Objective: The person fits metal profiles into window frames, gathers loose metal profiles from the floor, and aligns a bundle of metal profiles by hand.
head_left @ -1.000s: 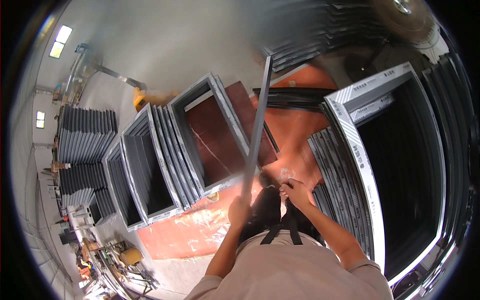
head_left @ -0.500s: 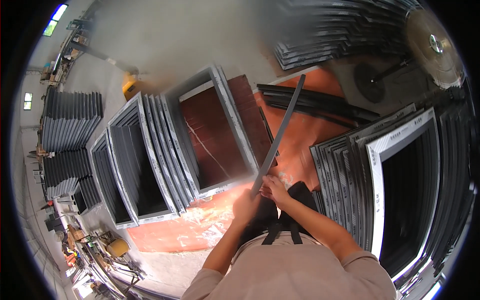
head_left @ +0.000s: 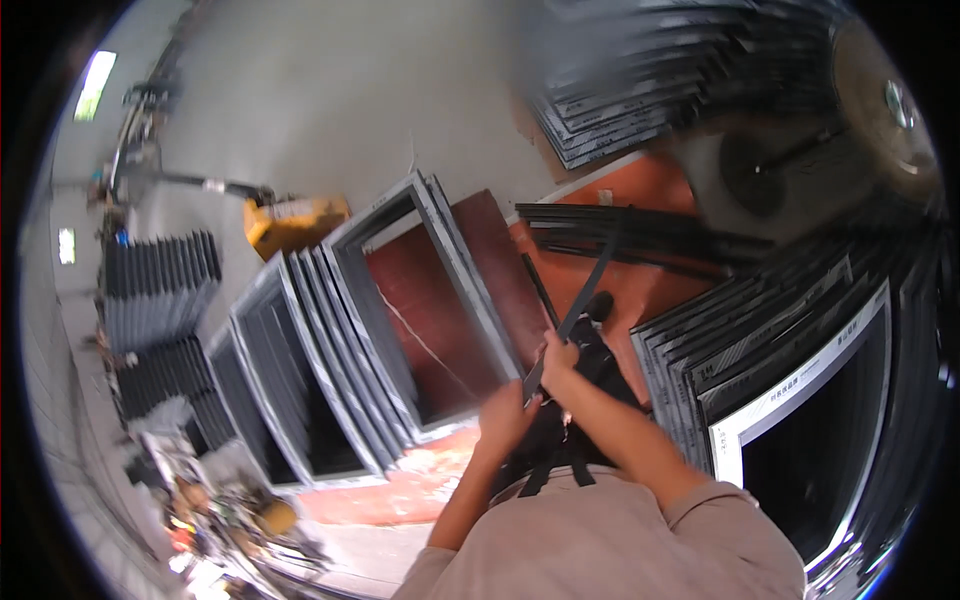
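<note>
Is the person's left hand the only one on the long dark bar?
No: the right hand is on the dark bar too, farther along it than the left hand.

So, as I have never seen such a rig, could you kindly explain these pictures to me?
These are a person's two bare hands, not a robot's. Every picture comes from one wide fisheye camera on the person's head, looking down, so straight edges bend. The left hand has the near end of a long dark strip in its grip; the right hand holds it slightly farther along. Beyond them, more dark strips lie on an orange-red surface. Stacked grey frames are on the left, and further frames on the right.
</note>
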{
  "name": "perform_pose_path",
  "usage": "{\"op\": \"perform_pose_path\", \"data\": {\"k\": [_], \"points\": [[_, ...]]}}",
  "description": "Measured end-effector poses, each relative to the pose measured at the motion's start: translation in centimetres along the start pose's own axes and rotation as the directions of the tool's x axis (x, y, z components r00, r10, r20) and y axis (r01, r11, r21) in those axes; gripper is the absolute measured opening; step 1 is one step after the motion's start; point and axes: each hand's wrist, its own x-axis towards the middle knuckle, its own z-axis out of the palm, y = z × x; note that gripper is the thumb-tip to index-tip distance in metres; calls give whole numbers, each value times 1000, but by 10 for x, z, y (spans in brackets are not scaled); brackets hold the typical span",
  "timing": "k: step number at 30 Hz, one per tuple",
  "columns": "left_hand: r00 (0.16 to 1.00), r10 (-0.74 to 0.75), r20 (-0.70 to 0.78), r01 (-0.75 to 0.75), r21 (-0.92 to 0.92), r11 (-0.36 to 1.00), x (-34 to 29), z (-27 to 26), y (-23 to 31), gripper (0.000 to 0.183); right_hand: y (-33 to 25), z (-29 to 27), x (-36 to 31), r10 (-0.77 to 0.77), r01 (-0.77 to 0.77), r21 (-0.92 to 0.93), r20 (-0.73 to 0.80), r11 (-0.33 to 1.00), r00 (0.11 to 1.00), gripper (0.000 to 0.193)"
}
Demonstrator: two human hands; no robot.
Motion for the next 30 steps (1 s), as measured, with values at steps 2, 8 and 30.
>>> {"op": "perform_pose_path", "data": {"k": [2,8,30], "points": [[1000,-1,-17,3,105,994,24,-37,20,38,-57,31,-11,27,-26,73,-24,997,999,26],[931,289,-225,-256,165,952,95,-105,115,41,-205,39,64,-36,65,170,-169,983,985,28],[191,738,647,-970,8,244,326,-59,335,36,-326,-67,230,16,49,226,-274,973,961,28]]}}
